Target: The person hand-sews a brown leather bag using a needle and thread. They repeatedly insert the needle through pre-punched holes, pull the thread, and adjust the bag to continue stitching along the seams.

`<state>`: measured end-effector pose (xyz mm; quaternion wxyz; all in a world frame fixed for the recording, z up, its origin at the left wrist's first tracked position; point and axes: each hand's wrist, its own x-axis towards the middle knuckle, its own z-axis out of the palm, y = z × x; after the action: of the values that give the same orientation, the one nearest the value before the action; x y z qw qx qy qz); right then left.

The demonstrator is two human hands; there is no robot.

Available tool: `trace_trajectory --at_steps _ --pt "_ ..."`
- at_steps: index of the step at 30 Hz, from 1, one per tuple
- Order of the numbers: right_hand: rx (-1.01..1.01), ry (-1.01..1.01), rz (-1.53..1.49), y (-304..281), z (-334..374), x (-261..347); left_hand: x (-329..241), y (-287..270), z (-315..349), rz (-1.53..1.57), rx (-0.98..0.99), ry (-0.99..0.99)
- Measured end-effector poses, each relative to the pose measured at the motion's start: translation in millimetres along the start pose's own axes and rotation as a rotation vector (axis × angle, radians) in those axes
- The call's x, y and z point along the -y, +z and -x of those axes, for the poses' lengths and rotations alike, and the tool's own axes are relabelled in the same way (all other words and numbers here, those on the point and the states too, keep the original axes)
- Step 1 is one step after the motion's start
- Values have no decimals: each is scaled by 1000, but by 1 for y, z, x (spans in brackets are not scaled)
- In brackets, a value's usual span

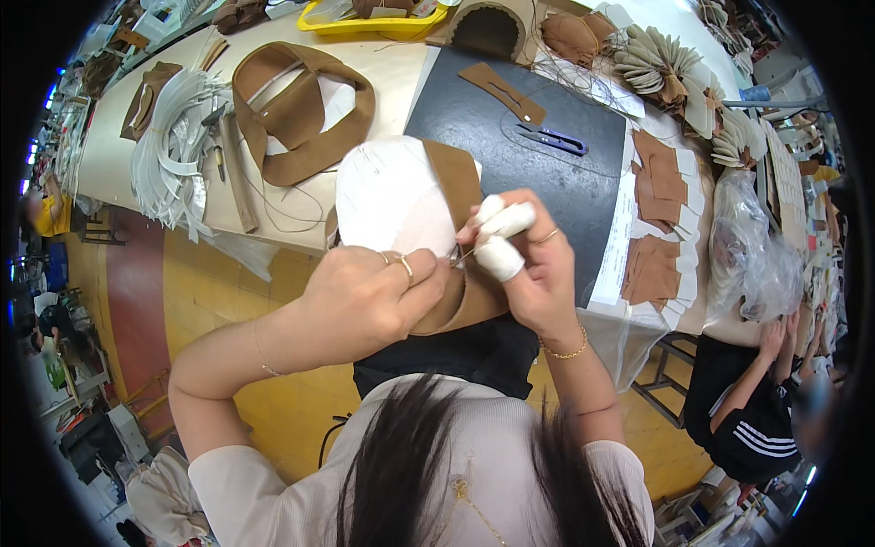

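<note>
A brown leather bag piece with a white lining panel rests on my lap, leaning against the table edge. My left hand, wearing rings, pinches the edge of the leather with curled fingers. Close beside it, my right hand has white covers on its thumb and two fingers. Those fingertips close on a thin needle at the leather's edge, between both hands. The needle's far end and the tips of my left fingers are partly hidden.
Purple thread snips and a slotted brown strip lie on a black mat. Left are a finished-looking brown bag body, a hammer and white strips. Brown pieces lie right, near another person's arms.
</note>
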<state>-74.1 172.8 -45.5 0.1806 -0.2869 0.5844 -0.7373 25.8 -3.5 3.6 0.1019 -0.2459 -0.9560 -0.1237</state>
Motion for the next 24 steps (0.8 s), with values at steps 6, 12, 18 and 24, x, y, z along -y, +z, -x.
trace_trajectory --at_steps 6,12,18,24 --pt "117 25 301 -5 5 -4 9 3 -12 -65 -79 0" --pt "-53 323 14 10 -11 -5 3 13 -13 -87 -64 -6" --pt "-653 -242 -326 -98 -88 36 -11 2 4 24 105 -23" --pt "35 72 -620 -244 -125 81 -5 -19 19 -112 206 62"
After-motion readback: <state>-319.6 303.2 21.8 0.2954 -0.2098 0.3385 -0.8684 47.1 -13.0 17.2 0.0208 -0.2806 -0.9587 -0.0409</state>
